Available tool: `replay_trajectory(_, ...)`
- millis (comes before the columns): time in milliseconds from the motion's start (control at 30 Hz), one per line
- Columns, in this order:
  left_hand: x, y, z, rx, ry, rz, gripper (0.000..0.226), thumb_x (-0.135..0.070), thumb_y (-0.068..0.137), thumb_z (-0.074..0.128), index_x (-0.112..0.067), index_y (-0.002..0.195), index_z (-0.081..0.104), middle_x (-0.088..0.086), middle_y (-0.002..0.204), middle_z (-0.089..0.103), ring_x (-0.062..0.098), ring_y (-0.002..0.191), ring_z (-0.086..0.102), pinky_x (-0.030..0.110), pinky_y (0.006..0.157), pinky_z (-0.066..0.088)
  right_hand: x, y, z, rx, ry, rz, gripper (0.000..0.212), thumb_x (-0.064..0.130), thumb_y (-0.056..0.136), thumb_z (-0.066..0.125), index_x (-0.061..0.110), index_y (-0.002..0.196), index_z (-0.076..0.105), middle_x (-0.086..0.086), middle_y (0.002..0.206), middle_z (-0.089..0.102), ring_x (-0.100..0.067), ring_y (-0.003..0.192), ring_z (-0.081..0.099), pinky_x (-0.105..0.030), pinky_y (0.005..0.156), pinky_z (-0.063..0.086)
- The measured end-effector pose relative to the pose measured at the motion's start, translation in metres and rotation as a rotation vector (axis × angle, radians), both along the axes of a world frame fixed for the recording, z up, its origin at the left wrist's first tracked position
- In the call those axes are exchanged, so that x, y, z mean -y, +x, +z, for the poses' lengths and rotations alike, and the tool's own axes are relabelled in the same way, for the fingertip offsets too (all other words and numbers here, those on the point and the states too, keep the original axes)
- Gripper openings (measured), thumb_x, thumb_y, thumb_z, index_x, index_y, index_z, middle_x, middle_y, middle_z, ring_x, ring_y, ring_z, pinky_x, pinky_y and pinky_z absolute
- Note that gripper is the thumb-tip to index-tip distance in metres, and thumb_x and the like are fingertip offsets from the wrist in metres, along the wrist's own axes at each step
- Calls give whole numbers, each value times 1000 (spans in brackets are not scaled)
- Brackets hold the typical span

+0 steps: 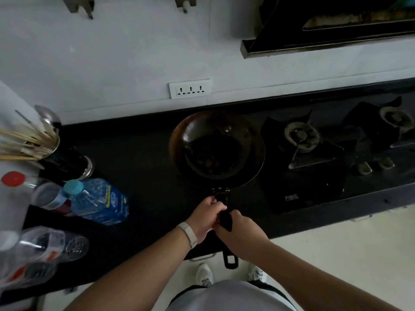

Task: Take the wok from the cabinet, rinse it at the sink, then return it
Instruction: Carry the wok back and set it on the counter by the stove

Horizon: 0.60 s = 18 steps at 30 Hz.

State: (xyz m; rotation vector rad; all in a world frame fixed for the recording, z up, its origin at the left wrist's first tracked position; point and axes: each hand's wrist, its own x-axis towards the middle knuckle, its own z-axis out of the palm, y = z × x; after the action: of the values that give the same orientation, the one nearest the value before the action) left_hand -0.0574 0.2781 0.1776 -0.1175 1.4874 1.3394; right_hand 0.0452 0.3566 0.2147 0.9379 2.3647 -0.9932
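At centre frame, a dark wok (216,145) sits over a black countertop (143,167) — whether its base touches the surface cannot be told — as a person grips its long black handle (225,215) with both hands. The left hand (205,217), a pale band (188,234) on its wrist, is curled around the handle nearer the pan; the right hand (240,235) is wrapped around it just behind, the two touching. The handle's looped end (230,259) sticks out below the right hand, past the counter's front edge.

Right of the wok, a two-burner gas hob (336,149) is set into the counter, with a range hood (332,25) at the upper right of the frame. A white triple socket plate (190,88) is fixed to the wall above the pan.

At the left edge stand a blue-capped water bottle (98,200), a red-capped bottle (29,189), clear plastic bottles (45,254) at lower left, and a holder of chopsticks (27,142) — all well apart from the wok.
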Motion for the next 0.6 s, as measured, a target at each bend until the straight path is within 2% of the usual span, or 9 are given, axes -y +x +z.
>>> replay_trajectory(100, 14, -5, 4, -38, -36, 4, 31, -17, 93, 56, -11, 124, 59, 7, 100, 67, 18, 89, 66, 30, 69, 51, 5, -7, -1, 9, -53, 49, 44, 62, 89, 52, 21, 105, 50, 3, 85, 66, -13, 69, 67, -29, 57, 54)
replay_trajectory(200, 27, -10, 7, -95, -65, 16, 27, -18, 94, 56, -17, 119, 63, 12, 114, 69, 26, 104, 67, 37, 83, 56, 10, -17, 0, -2, -81, 110, 42, 62, 90, 54, 22, 103, 52, 3, 86, 66, -10, 68, 64, -27, 58, 53)
replay_trajectory(267, 36, -15, 9, -154, -83, -5, 22, -17, 93, 57, -21, 113, 65, 12, 114, 71, 27, 107, 67, 44, 94, 54, 13, -23, 1, -27, -99, 131, 35, 57, 93, 54, 23, 101, 52, 4, 84, 65, -9, 65, 61, -25, 57, 50)
replay_trajectory(333, 47, -19, 11, -187, -81, -13, 23, -15, 93, 58, -20, 113, 67, 10, 112, 73, 24, 107, 68, 44, 101, 51, 16, -30, 0, -46, -112, 148, 29, 53, 94, 55, 25, 100, 52, 5, 84, 63, -7, 65, 60, -23, 54, 47)
replay_trajectory(400, 57, -24, 13, -214, -80, -6, 23, -14, 92, 60, -20, 111, 70, 7, 109, 75, 20, 106, 68, 40, 100, 51, 19, -36, -1, -61, -104, 182, 29, 53, 94, 56, 25, 102, 51, 6, 87, 62, -7, 69, 60, -23, 56, 46)
replay_trajectory(533, 75, -35, 21, -302, -88, -21, 26, -9, 92, 60, -20, 113, 71, 1, 108, 74, 11, 103, 67, 22, 82, 49, 25, -50, -2, -113, -104, 248, 35, 54, 92, 57, 26, 113, 50, 8, 91, 62, -9, 76, 61, -25, 62, 46)
replay_trajectory(600, 86, -43, 22, -328, -98, -39, 28, -10, 92, 62, -24, 115, 70, -2, 110, 73, 10, 106, 65, 22, 85, 47, 28, -58, -2, -139, -76, 301, 38, 54, 91, 58, 24, 114, 51, 6, 94, 61, -11, 80, 59, -28, 67, 48)
